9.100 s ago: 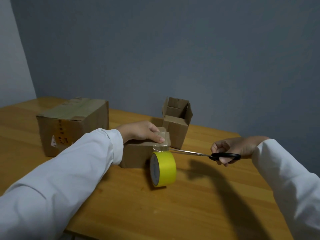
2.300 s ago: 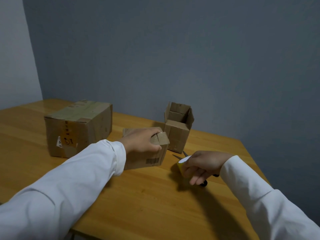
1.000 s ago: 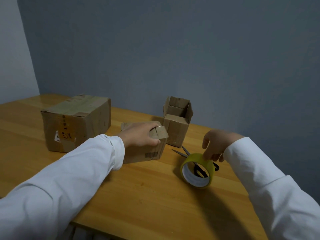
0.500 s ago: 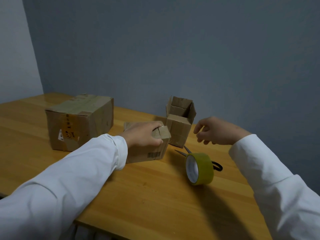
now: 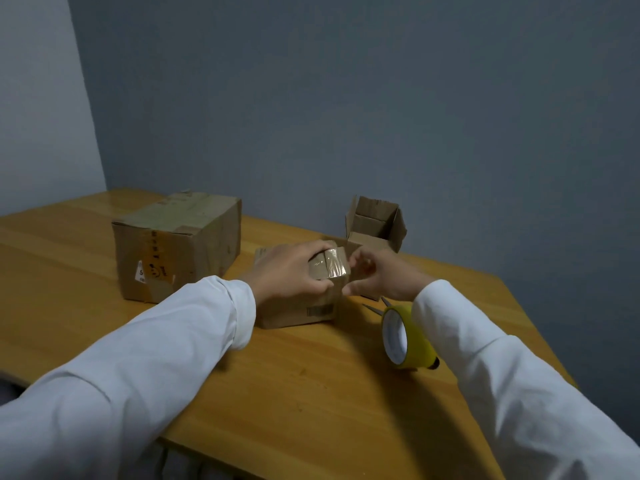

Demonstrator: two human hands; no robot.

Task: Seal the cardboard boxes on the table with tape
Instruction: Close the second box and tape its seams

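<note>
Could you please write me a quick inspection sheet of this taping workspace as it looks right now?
Surface: wooden table, against a grey wall.
Job's things: small box with clear tape over its near top edge; large box closed and taped; open box with flaps up; yellow tape roll on edge.
Clutter: scissors, mostly hidden.
Grippers: left hand grips the small box; right hand is at its taped end, fingers curled.
Cables: nothing seen.
Surroundings: grey wall.
</note>
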